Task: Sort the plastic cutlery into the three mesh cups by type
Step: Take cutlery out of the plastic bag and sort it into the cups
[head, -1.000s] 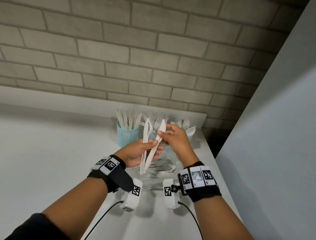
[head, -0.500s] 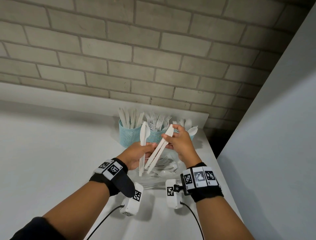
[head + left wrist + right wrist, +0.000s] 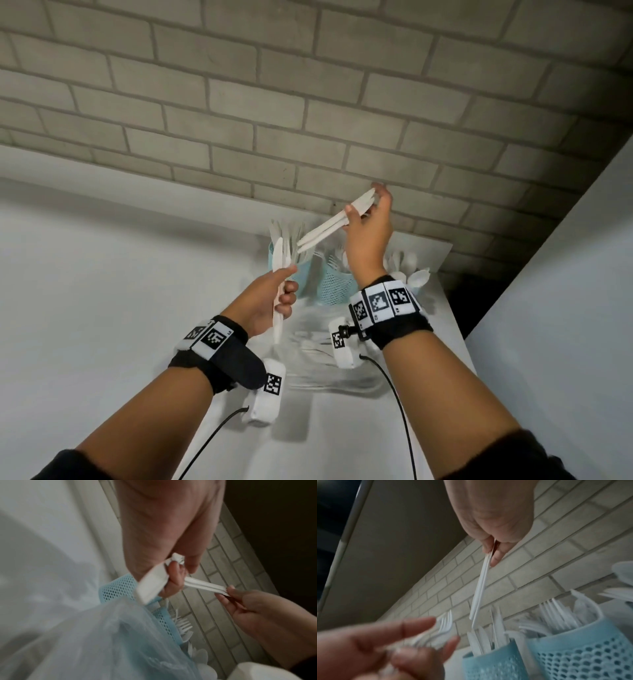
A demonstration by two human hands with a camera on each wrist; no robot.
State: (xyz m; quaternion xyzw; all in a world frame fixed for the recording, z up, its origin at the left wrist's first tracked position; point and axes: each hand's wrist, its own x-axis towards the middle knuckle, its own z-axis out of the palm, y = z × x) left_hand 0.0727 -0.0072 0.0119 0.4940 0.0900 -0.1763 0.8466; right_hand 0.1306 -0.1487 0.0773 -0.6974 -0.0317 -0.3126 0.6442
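The white tabletop carries three pale blue mesh cups in a row against the brick wall, each packed with upright white plastic cutlery: knives on the left, forks in the middle, spoons on the right. A clear bag of loose cutlery lies in front of them. The right hand, raised above the cups, pinches two white knives by one end, their other ends slanting down toward the left cup. The left hand grips white pieces, a fork among them; I cannot count these.
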